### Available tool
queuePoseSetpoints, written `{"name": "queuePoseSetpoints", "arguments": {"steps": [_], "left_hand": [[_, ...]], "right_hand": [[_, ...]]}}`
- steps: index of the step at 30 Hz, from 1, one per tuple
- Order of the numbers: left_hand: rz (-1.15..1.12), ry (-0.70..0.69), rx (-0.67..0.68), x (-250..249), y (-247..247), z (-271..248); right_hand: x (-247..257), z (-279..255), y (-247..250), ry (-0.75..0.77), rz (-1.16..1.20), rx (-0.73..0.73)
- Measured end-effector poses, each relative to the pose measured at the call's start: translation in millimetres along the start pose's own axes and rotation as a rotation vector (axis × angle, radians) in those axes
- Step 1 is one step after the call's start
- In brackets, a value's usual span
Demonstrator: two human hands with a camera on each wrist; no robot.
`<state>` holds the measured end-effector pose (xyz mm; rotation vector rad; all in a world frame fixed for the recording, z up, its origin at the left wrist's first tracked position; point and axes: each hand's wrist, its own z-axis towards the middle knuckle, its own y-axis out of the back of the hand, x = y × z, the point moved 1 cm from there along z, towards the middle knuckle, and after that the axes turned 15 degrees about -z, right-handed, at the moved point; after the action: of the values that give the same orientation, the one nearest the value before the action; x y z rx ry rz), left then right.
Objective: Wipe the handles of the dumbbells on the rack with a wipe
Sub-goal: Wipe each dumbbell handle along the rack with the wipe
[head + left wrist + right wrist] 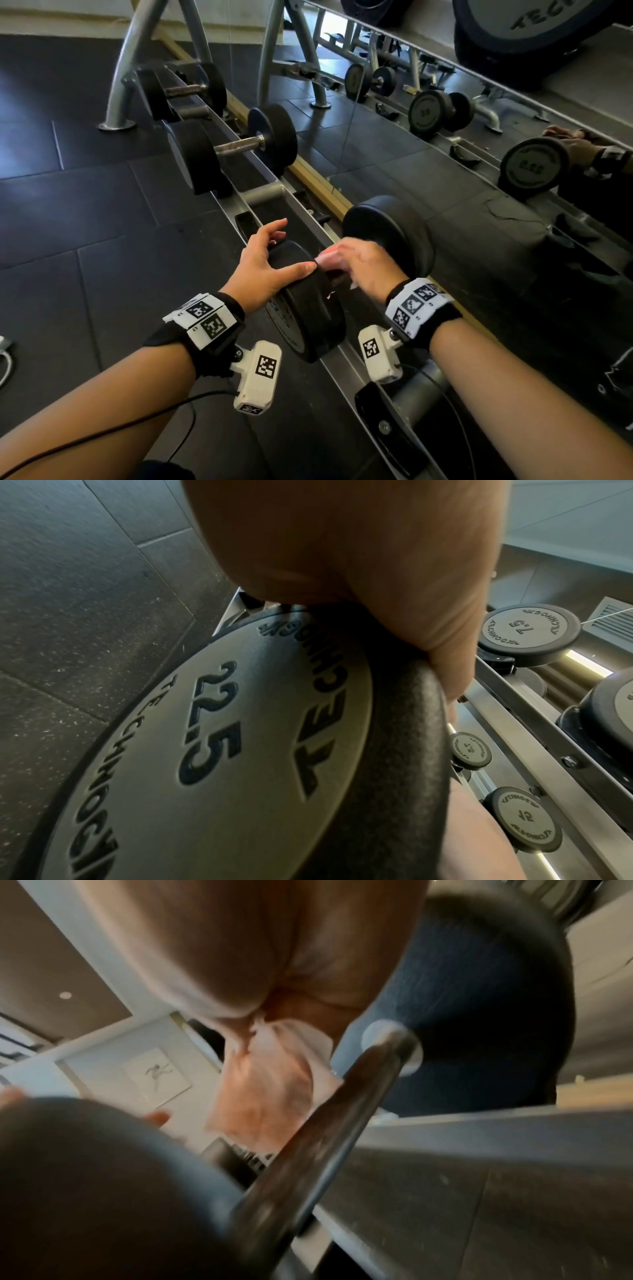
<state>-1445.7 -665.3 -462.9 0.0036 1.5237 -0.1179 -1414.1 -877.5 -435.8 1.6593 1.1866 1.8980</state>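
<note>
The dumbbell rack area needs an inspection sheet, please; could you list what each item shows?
Surface: dark rubber floor tiles.
Job's things: dumbbell marked 22.5 on the rack; pinkish wipe beside its handle.
Clutter: nothing seen.
Grippers: left hand rests on the near weight head; right hand holds the wipe.
Cables: black cable under the left forearm.
Surroundings: wall mirror.

both forearms reach forward side by side; left hand [265,261] is spread open, thumb stretched toward the right hand [366,265], which sits just beside it, knuckles up, fingers curled down in a grip, wrist bent
</note>
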Motion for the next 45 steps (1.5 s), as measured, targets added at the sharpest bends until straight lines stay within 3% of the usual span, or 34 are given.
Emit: {"name": "queuePoseSetpoints", "arguments": {"steps": [3, 5, 8, 16, 21, 25, 28, 31, 34, 37, 40, 45], "left_hand": [[-0.01, 0.022, 0.014, -2.8, 0.4, -1.4], [-0.009, 0.031, 0.017, -4.5, 0.3, -1.9], [-0.011, 0.04, 0.016, -4.7, 0.4, -1.9], [0.008, 0.04, 0.0, -5.6, -0.5, -1.5], [0.102, 0.09, 0.047, -19.5, -0.1, -5.7], [0.286, -0.019, 0.089, -41.5, -6.7, -10.7], [0.268, -0.105, 0.137, -58.4, -18.0, -12.0], [0.232, -0.093, 0.145, -64.1, -25.6, -12.6], [0.118, -0.074, 0.09, -62.2, -27.2, -12.3], [-0.077, -0.022, 0.026, -62.5, -21.2, -10.8], [-0.105, -0.029, -0.033, -63.6, -10.5, -7.6], [-0.085, -0.062, -0.143, -66.2, -4.0, -6.0]], "right_hand": [[-11.2, 1.6, 15.3, -0.045, -0.069, -0.265], [-16.0, -0.6, 11.4, -0.02, -0.189, -0.248], [-22.1, -10.8, -6.6, 0.065, -0.564, -0.103], [-0.3, -28.2, -4.9, -0.024, -0.202, 0.128], [17.5, -41.4, 32.0, -0.274, 0.023, -0.117], [29.9, -52.8, 46.1, -0.152, 0.111, -0.072], [33.5, -49.4, 49.9, -0.056, 0.279, -0.135], [33.4, -46.6, 48.5, -0.087, 0.257, -0.233], [37.9, -45.5, 43.3, -0.132, 0.248, -0.308], [42.3, -45.4, 37.0, -0.13, 0.353, -0.244], [45.8, -43.2, 27.0, -0.166, 0.371, -0.209], [55.9, -34.2, 9.4, -0.217, 0.24, -0.336]]}}
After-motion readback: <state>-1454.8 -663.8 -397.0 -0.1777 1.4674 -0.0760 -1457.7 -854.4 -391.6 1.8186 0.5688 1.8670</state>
